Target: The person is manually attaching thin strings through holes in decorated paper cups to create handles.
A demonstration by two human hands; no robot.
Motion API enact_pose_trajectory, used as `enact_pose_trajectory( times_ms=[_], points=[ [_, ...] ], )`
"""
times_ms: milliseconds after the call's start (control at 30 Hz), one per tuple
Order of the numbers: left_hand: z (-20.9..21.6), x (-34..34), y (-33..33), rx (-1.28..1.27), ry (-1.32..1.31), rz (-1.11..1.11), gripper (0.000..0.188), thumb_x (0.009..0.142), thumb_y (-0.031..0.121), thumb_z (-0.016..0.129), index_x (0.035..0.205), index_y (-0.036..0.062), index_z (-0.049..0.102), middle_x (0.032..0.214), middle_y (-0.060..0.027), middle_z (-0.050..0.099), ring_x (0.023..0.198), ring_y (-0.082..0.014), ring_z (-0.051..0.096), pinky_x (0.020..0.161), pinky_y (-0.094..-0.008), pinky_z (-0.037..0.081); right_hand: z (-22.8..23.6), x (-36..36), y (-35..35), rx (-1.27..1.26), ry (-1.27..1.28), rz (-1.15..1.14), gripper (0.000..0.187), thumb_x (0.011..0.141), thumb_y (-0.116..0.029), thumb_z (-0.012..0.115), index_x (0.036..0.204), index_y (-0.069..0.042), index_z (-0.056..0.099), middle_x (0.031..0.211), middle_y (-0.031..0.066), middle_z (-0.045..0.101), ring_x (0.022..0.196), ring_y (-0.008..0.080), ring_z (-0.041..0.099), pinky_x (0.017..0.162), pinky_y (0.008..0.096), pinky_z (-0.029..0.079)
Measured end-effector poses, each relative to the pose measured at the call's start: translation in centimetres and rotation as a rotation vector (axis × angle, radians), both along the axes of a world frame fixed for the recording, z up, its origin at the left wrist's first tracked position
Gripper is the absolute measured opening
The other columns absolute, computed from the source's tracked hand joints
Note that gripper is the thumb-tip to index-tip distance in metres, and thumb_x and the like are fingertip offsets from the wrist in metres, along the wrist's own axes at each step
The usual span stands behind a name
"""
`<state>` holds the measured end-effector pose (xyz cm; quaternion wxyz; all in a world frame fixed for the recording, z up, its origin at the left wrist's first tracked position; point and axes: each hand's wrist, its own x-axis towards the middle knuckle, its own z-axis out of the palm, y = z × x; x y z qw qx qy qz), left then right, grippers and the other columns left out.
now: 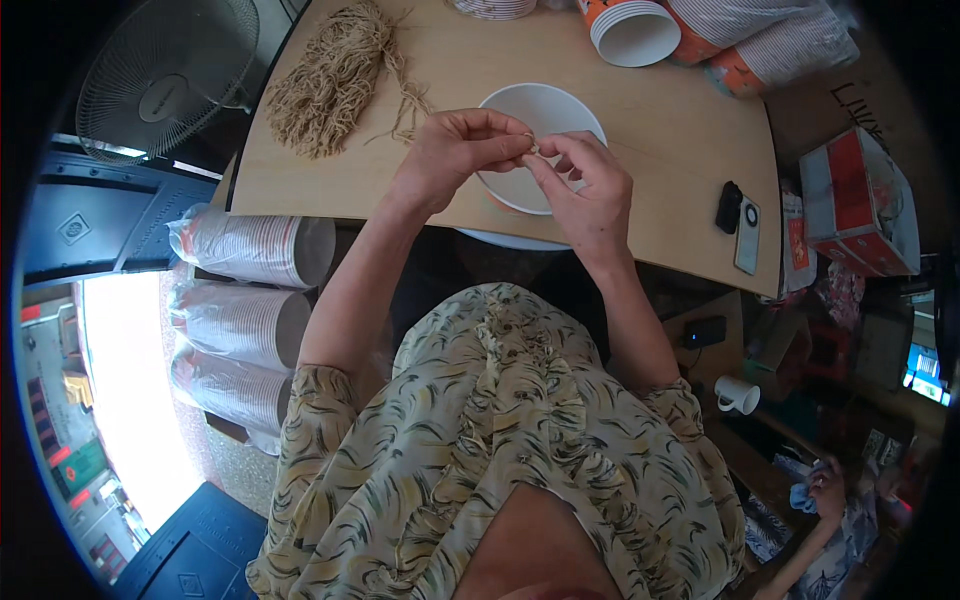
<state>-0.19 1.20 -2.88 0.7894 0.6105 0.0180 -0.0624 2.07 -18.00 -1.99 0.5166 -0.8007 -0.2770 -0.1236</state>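
Observation:
My left hand (445, 160) and my right hand (592, 198) meet above a white round tub (535, 97) at the table's near side. Thumb and fingers of both are pinched together, tip to tip. Something small and pale shows between the fingertips, too small to name. A tangled heap of tan twisted strands (335, 80) lies on the table to the left of my hands. Loose ends trail from the heap toward my left wrist. Below the table's edge, under the tub, part of another white round rim (510, 240) shows.
Orange-and-white paper tubs (640, 38) are stacked at the far right. Plastic-wrapped tub stacks (255, 247) lie left of the table. A fan (165, 98) stands far left. A remote (747, 235) lies by the right edge. A white mug (737, 395) and another person's hand (826, 490) are lower right.

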Motion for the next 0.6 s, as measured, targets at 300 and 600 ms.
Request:
enact_pose_trajectory(
  times_ms=[300, 600],
  points=[
    [-0.1, -0.2, -0.1, -0.010, -0.021, 0.006, 0.020, 0.093, 0.011, 0.073, 0.109, -0.0016, 0.072, 0.097, -0.0068, 0.074, 0.090, -0.0132, 0.071, 0.084, -0.0257, 0.057, -1.2, 0.5, 0.5, 0.023, -0.134, -0.007, 0.011, 0.081, -0.001, 0.076, 0.090, -0.003, 0.069, 0.086, 0.0075, 0.069, 0.074, 0.0238, 0.068, 0.063, 0.0321, 0.055],
    [-0.1, -0.3, -0.1, -0.033, -0.037, 0.031, 0.021, 0.093, 0.010, 0.072, 0.108, -0.0045, 0.072, 0.098, -0.0088, 0.074, 0.092, -0.0146, 0.071, 0.088, -0.0271, 0.057, -1.4, 0.8, 0.6, -0.025, -0.328, -0.052, 0.012, 0.080, 0.001, 0.076, 0.088, -0.003, 0.068, 0.084, 0.0079, 0.069, 0.073, 0.0242, 0.069, 0.062, 0.0324, 0.055]
  ],
)
